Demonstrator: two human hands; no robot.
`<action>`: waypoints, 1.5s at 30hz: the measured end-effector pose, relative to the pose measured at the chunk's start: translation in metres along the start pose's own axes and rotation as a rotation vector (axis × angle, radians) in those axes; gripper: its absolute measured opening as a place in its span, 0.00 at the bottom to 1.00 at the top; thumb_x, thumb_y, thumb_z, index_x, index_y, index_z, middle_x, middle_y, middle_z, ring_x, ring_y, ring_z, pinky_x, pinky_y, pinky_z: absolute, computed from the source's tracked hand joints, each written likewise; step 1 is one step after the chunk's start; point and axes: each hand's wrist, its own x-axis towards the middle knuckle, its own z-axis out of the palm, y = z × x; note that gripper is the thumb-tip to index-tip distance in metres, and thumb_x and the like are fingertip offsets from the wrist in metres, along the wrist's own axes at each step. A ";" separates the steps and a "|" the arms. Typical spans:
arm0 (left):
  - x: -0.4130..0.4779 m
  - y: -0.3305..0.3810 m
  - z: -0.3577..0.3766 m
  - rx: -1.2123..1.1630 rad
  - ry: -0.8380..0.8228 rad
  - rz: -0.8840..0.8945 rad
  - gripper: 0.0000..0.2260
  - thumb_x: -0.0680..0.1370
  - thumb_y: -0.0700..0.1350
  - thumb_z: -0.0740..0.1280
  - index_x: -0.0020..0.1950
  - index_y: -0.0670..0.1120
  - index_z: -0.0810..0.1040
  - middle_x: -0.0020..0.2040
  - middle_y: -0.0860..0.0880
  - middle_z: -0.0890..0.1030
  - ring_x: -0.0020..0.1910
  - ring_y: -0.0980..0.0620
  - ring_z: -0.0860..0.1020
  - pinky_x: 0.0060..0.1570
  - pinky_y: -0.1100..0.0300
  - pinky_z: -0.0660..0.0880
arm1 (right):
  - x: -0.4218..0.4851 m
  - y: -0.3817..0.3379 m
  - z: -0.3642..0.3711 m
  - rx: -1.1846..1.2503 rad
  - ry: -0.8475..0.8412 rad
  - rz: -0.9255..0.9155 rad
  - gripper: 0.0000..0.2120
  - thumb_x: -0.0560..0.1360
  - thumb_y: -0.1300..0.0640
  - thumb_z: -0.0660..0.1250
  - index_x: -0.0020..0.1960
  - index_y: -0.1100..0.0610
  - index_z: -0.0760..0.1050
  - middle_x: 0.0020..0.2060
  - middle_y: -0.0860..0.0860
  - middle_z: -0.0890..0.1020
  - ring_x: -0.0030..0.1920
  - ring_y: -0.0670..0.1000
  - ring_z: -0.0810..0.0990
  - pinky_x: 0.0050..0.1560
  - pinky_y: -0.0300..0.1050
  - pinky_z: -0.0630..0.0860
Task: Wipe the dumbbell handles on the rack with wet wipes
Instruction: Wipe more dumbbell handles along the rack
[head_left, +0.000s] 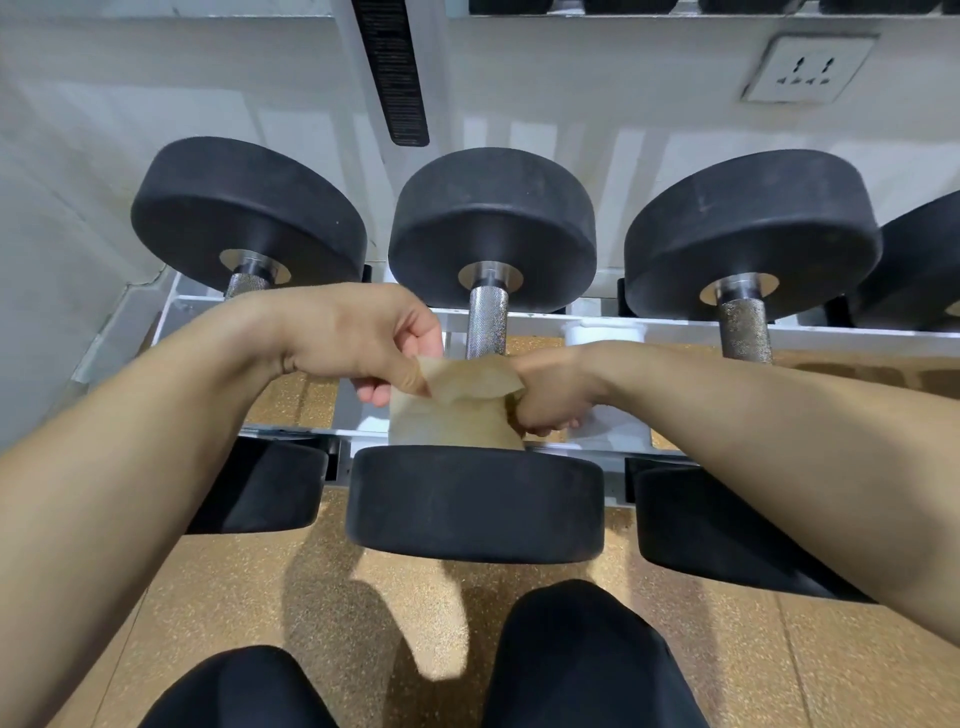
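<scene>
At the middle dumbbell (475, 506) on the white rack (675, 330), the left hand (358, 338) pinches a corner of the tan wet wipe (457, 405); the right hand (550, 389) grips it round the handle (487, 322). Print on the far black strip (395, 73) is unreadable.

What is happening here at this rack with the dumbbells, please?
A person is wiping the middle dumbbell on the rack. The right hand grips a yellowish wipe laid over the near part of the handle, and the left hand pinches a corner of the wipe. The far part of the handle shows bare metal. No hand is on the left dumbbell or the right dumbbell.
</scene>
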 end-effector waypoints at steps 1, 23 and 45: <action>0.002 -0.002 0.000 0.020 0.004 -0.024 0.07 0.74 0.32 0.73 0.40 0.42 0.80 0.32 0.40 0.79 0.26 0.51 0.75 0.27 0.62 0.73 | 0.000 0.002 -0.001 -0.006 0.004 0.003 0.14 0.74 0.67 0.57 0.31 0.59 0.69 0.27 0.55 0.72 0.27 0.54 0.68 0.30 0.41 0.67; 0.035 -0.004 0.021 -0.255 0.297 -0.201 0.10 0.78 0.30 0.66 0.45 0.45 0.77 0.33 0.44 0.81 0.25 0.53 0.80 0.25 0.65 0.76 | -0.060 0.009 -0.053 0.648 -0.114 -0.396 0.09 0.71 0.59 0.59 0.34 0.62 0.69 0.22 0.52 0.66 0.23 0.50 0.61 0.27 0.40 0.63; 0.013 0.013 0.019 -0.948 -0.098 -0.083 0.14 0.74 0.42 0.59 0.56 0.42 0.78 0.53 0.42 0.81 0.52 0.43 0.82 0.63 0.47 0.77 | -0.030 0.003 -0.029 0.473 0.095 -0.010 0.11 0.79 0.68 0.55 0.49 0.58 0.74 0.38 0.59 0.79 0.34 0.54 0.79 0.35 0.45 0.79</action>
